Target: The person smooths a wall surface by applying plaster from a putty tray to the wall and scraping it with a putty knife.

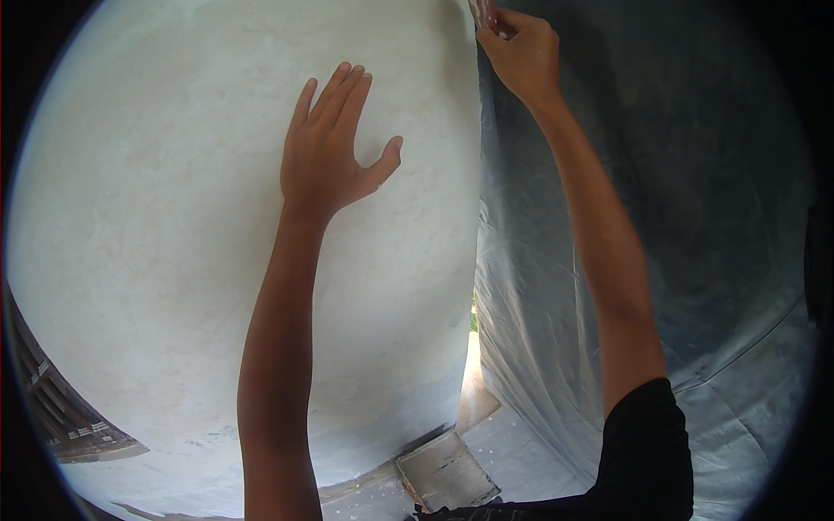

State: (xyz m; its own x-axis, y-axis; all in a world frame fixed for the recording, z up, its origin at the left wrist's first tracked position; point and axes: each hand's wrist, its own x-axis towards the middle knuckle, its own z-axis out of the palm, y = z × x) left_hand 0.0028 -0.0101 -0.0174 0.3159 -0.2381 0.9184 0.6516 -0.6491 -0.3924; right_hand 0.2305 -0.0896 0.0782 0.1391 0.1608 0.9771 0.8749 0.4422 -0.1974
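Observation:
My left hand lies open against a large whitish wall, its fingers stretched upward and the thumb out to the side. Higher up, at the wall's right edge, my right hand is closed. Its fingers pinch a small reddish thing with white smears, cut off by the top of the picture, so I cannot make out its kind. Just right of that edge hangs clear plastic sheeting, below my right hand.
Dark grey sheeting covers the right side. A narrow bright gap shows between wall and plastic. Down by the wall's foot sits a square, pale-smeared object on speckled sheeting. Dark slatted material shows at the lower left.

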